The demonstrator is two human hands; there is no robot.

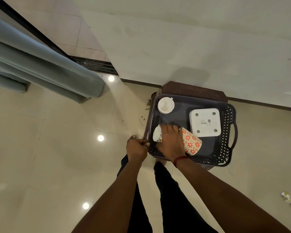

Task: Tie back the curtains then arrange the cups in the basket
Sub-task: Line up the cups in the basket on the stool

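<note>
Dark basket on a brown stool by the wall. Left hand is curled tight on the basket's near-left rim. Right hand is inside, lying over the tipped white cup at the left edge and the red-flowered cup on its side; can't tell if it clamps either. Upright white cup in the far-left corner. White box by the right edge. Grey curtain hangs gathered, well apart.

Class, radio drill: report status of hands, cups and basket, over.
Left hand grips basket rim. Right hand rests across tipped white cup and floral mug, grip unclear. Third cup upright, far corner. White box crowds right side.
</note>
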